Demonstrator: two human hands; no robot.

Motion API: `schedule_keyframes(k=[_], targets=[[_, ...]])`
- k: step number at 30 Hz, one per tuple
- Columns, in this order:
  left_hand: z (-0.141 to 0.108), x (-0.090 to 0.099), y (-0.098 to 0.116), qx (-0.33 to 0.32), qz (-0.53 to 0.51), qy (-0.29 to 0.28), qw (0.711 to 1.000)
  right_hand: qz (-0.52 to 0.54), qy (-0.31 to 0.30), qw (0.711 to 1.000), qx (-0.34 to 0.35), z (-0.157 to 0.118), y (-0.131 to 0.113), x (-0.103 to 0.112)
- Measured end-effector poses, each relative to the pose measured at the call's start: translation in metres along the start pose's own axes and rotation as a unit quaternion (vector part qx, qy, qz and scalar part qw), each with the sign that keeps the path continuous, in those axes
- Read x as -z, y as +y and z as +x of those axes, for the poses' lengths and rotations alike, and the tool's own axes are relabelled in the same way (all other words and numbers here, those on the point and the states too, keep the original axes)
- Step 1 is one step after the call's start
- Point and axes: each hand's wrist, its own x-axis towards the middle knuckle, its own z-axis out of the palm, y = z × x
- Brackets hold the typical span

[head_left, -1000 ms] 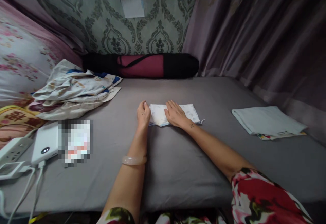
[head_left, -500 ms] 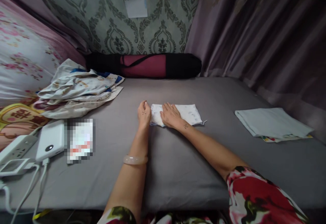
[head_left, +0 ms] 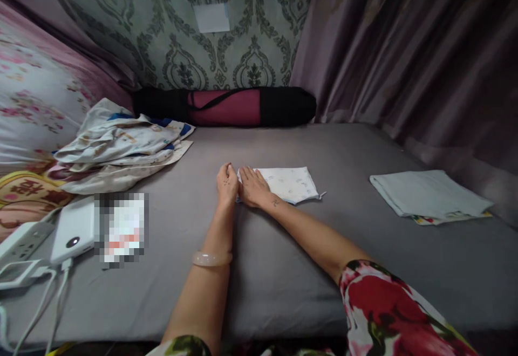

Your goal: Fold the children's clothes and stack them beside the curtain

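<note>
While curling the left hand (head_left: pixel 227 183), with grip unclear, beside the folded white cloth (head_left: pixel 289 183), pressing the open right hand (head_left: pixel 253 186) flat on top, possibly risking creases by dragging too hard.

"What's the folded white piece (head_left: pixel 289 182) made of?"
"Matt cloth, fairly smooth."
"And the grey sheet (head_left: pixel 291 275) beneath?"
"Cloth too, dull, smooth with faint creases."
"The white box (head_left: pixel 73 226) at the left of the frame?"
"Smooth plastic, slightly shiny, with a glossy dark round spot."
"That bangle (head_left: pixel 211 259)?"
"Glossy and polished; stone or plastic, I can't tell."
"The curtain (head_left: pixel 388 54), upper right?"
"Cloth, softly sheened along its folds."
</note>
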Motion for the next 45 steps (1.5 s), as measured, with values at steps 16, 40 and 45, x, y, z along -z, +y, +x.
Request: schedule_keyframes(k=[16, 40, 45], targets=[[-0.008, -0.006, 0.006, -0.045, 0.037, -0.040, 0.997, -0.010, 0.056, 0.997, -0.054, -0.030, 0.032, 0.014], [-0.025, -0.026, -0.003, -0.228, 0.181, -0.114, 0.950, 0.000, 0.031, 0.992, -0.119, -0.063, 0.088, 0.019], [-0.030, -0.023, -0.001, -0.247, 0.226, -0.152, 0.930, -0.014, 0.022, 0.988, -0.152, -0.068, 0.095, 0.021]])
